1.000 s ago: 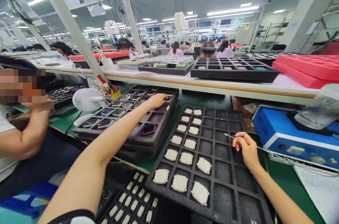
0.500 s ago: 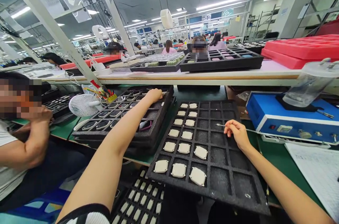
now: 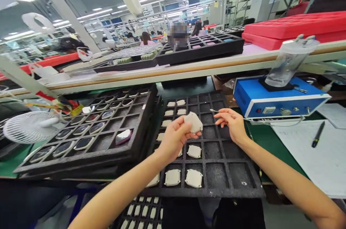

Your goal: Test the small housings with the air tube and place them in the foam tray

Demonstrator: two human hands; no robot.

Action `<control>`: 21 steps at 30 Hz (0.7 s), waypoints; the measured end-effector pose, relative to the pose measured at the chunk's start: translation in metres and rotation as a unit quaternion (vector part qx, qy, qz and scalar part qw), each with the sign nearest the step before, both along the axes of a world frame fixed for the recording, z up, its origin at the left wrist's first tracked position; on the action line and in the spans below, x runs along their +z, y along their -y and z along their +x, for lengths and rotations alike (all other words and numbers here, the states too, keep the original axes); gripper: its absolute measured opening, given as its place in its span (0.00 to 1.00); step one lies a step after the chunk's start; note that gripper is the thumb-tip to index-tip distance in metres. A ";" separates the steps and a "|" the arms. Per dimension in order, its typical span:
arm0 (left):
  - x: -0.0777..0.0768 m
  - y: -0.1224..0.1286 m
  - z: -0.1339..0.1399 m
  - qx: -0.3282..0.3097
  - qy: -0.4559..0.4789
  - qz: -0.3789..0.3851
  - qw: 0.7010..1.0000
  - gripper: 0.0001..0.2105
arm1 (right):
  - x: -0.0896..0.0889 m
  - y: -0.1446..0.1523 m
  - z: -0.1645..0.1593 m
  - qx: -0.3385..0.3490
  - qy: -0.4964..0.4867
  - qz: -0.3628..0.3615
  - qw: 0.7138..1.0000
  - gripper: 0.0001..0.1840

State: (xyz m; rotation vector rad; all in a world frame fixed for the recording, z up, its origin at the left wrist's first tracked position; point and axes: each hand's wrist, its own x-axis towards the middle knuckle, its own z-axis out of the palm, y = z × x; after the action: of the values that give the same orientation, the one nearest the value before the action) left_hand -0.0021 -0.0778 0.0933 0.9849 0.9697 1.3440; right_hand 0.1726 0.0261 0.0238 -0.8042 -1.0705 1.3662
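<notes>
The left hand [image 3: 174, 137] has come back from the far tray of dark-faced pieces, where it was reaching a moment ago, and is now raised over the near foam tray [image 3: 229, 182] with a white casing [image 3: 193, 122] pinched between thumb and curled fingers, the piece tilted up and just clear of the pockets below. The right hand [image 3: 232, 123] has shifted little; it sits close to the right of the casing, fingers loosely bent around a thin metal probe [image 3: 216, 111] whose tip pokes out towards the left hand, the two hands near one another but not touching. A thin line runs from that hand off to the blue control box [image 3: 273, 101] just beyond it on the green surface [image 3: 261, 137], and a clear plastic container [image 3: 286, 64] stands on top of the box. Under both hands, more white casings [image 3: 183, 177] lie one to a pocket down the left columns of the tray, the pockets beneath the right hand bare. To the left of the left hand lies the stacked tray of dark pieces [image 3: 89, 133], and further left a small white fan [image 3: 28, 126]. Right of the right hand a black pen [image 3: 318, 134] rests on a sheet of paper [image 3: 310, 164].
</notes>
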 end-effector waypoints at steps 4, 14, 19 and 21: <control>-0.054 -0.040 0.007 0.007 0.035 -0.013 0.999 0.14 | -0.011 0.008 -0.004 -0.002 0.016 0.039 0.999 0.12; -0.086 -0.056 0.002 -0.065 0.001 -0.040 0.997 0.12 | -0.021 0.015 -0.005 -0.009 0.079 0.130 0.988 0.07; -0.083 -0.055 0.002 -0.068 0.045 -0.079 0.994 0.08 | -0.020 0.017 -0.004 -0.006 0.097 0.138 0.986 0.05; -0.083 -0.055 0.002 -0.069 0.065 -0.096 0.991 0.11 | -0.018 0.019 -0.004 0.000 0.119 0.142 0.983 0.05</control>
State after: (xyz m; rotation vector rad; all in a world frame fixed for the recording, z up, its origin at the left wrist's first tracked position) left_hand -0.0005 -0.0229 0.0102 0.7929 0.8977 1.1617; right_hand 0.1684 0.0075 0.0059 -0.7668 -1.4161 1.1032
